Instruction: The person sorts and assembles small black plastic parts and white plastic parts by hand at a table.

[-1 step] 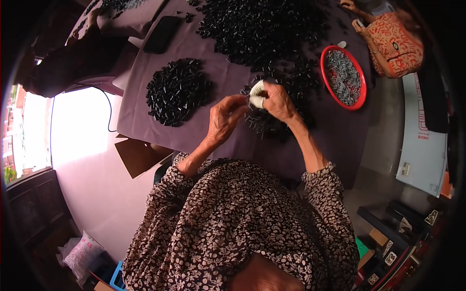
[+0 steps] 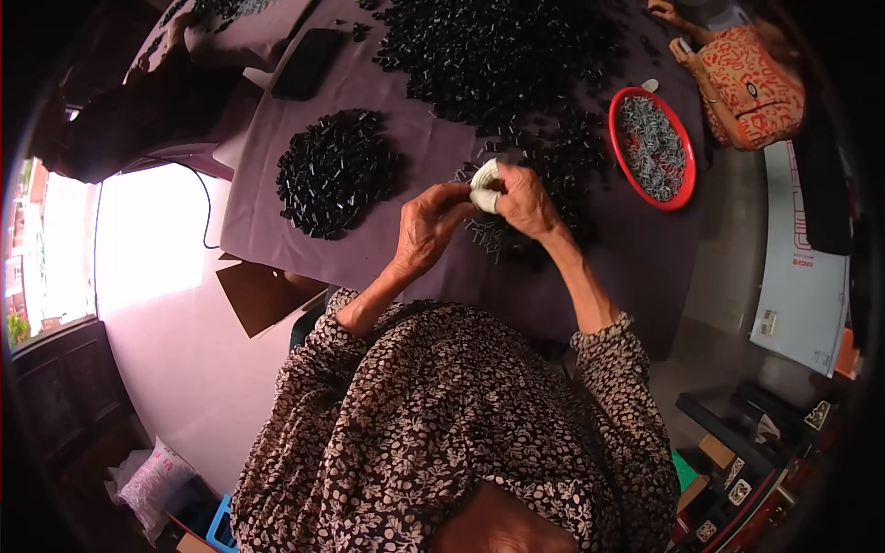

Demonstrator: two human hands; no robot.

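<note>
My left hand [image 2: 430,224] and my right hand [image 2: 530,201] meet above the table's near middle, fingertips together. Both are closed in a pinch. Whatever sits between the fingers is too small and covered to make out. White finger covers [image 2: 486,201] wrap the thumb and a finger of my right hand. Under the hands lie a few thin grey metal pins [image 2: 485,238] and loose black pieces [image 2: 562,189]. A round heap of small black tube-like pieces [image 2: 336,173] is left of my left hand.
A much larger pile of black pieces [image 2: 498,55] spreads at the far side. To the right stands a red basin [image 2: 689,189] of grey metal pins. A dark phone [image 2: 309,63] lies far left. Other people sit at the left and at the right, one in an orange patterned top [image 2: 751,78].
My right hand's covered fingers have closed in slightly toward my left fingertips. Otherwise the scene looks the same.
</note>
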